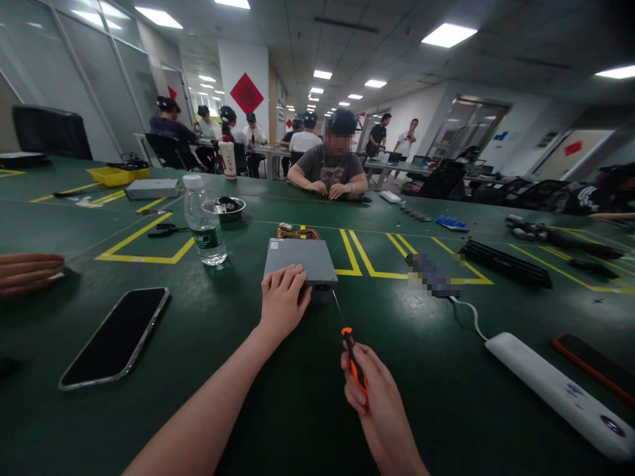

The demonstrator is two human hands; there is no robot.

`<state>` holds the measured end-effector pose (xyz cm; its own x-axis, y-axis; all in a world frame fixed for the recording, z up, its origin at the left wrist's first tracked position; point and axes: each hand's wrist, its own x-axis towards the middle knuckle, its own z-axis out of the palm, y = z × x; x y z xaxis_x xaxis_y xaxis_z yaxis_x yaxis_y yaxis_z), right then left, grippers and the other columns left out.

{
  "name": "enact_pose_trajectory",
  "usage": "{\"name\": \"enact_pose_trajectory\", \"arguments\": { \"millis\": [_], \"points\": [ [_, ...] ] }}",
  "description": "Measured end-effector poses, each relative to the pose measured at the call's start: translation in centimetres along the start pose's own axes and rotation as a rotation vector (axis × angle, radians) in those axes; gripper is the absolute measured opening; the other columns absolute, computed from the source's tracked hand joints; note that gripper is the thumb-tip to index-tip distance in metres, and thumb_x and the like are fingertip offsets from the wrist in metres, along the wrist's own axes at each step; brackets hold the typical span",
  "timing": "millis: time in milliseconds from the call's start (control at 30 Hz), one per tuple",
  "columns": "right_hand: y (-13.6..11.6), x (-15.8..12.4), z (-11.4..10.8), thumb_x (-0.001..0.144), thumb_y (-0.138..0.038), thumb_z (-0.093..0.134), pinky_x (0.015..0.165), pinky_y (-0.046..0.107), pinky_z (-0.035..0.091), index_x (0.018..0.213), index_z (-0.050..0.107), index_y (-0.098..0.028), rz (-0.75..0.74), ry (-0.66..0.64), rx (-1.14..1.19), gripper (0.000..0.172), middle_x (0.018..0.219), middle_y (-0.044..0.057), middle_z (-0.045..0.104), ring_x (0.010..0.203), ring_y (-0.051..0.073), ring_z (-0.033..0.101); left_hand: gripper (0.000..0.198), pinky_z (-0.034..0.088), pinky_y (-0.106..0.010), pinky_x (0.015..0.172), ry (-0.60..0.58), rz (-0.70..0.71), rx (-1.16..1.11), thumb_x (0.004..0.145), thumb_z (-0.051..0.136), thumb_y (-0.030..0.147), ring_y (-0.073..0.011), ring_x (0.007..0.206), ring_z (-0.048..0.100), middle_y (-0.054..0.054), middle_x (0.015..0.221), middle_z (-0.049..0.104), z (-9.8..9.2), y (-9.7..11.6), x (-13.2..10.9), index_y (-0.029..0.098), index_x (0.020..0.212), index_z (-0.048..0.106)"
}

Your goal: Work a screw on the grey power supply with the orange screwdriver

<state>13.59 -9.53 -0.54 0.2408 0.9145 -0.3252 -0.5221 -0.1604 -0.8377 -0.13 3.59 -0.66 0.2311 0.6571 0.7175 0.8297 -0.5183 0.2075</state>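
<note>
1. Grey metal box held w/ L hand, fingers laid on top, fwd-left of R hand.
2. Screwdriver gripped in R hand, tip at box's near R corner; contact unclear.
3. Wires seen beyond box; bottle & phone set on table, left of L hand.

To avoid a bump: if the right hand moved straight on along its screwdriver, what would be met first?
The screwdriver in the right hand would probably meet the near right corner of the grey box first; exact depth is unclear.
</note>
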Motion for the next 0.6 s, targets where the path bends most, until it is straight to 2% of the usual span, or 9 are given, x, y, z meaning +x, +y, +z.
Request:
{"name": "enact_pose_trajectory", "arguments": {
  "millis": [600],
  "points": [
    [-0.12, 0.48, 0.5, 0.062, -0.051, 0.072, 0.036, 0.015, 0.016, 0.077, 0.055, -0.015, -0.059, 0.007, -0.066, 0.043, 0.066, -0.002, 0.055, 0.037, -0.001, 0.027, 0.021, 0.03, -0.041, 0.09, 0.003, 0.002, 0.024, 0.084, 0.049, 0.029, -0.0233, 0.11, 0.049, -0.003, 0.118, 0.06, 0.28, -0.23, -0.1, 0.024, 0.104, 0.054]
  ]
}}
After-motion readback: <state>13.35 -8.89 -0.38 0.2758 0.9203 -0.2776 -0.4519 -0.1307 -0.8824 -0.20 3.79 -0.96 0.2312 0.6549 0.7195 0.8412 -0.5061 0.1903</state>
